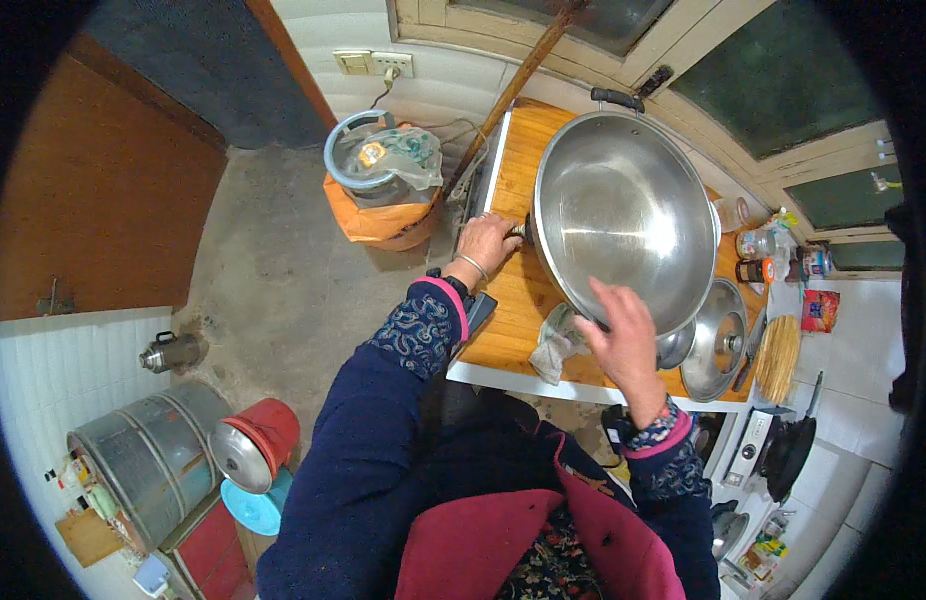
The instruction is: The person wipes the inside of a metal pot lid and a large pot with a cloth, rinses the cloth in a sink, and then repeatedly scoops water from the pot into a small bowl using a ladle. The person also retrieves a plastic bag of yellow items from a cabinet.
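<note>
A wide stainless-steel wok sits on the wooden countertop, its black side handle at the far end. At the wok's left edge, my left hand has its fingers around a short handle; what this belongs to is hidden under the wok. My right hand is over the wok's near rim, fingers stretched out and thumb apart. Below that hand, a dark part of the wok shows only partly. A crumpled cloth lies beside it, close to the counter's front edge.
Right of the wok lie a glass-centred lid, a knife and a bundle of chopsticks, with jars behind. A wooden pole leans by a lined bucket. A thermos flask stands on the floor.
</note>
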`<action>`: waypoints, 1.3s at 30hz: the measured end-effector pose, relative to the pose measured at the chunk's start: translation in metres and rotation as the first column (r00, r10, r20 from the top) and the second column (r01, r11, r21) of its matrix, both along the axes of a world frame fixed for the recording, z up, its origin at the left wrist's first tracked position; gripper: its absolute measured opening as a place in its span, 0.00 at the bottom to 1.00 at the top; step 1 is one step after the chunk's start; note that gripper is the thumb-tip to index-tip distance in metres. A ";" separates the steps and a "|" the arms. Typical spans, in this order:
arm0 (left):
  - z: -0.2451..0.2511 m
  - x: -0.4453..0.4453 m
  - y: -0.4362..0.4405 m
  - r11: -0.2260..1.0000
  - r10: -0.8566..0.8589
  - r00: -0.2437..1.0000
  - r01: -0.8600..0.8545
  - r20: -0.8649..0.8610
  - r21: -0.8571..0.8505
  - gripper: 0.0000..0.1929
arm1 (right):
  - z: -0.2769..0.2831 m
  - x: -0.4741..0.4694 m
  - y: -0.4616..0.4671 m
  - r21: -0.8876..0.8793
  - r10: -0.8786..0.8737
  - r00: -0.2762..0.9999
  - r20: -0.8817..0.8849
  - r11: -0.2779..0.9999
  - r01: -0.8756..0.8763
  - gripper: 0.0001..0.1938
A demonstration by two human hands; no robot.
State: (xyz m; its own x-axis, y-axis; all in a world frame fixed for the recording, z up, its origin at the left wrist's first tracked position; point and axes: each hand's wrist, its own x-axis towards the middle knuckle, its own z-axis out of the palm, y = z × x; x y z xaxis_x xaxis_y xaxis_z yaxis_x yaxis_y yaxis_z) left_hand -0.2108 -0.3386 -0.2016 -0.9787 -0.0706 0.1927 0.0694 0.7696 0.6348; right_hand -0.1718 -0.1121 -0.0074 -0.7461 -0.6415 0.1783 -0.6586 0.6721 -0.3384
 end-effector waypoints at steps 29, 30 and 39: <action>-0.002 -0.029 -0.005 0.985 -0.168 0.985 0.167 0.038 0.036 0.13 | -0.027 -0.017 -0.021 0.033 -0.030 0.990 0.137 0.999 0.026 0.09; -0.004 -0.030 -0.007 0.980 -0.198 0.980 0.198 0.020 0.021 0.12 | -0.026 -0.017 -0.021 0.066 -0.027 0.990 0.136 0.998 0.018 0.09; -0.021 -0.032 0.002 0.970 -0.228 0.973 0.230 -0.036 0.072 0.10 | -0.026 -0.022 -0.021 0.044 0.083 0.971 0.226 0.994 -0.095 0.06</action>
State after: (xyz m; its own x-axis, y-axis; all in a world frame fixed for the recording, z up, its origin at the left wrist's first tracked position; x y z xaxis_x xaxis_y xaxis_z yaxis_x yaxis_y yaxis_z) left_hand -0.2425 -0.3371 -0.2222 -0.9649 0.1394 0.2226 0.2566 0.6811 0.6858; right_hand -0.1933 -0.1333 -0.0333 -0.7026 -0.7112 -0.0235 -0.6282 0.6355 -0.4489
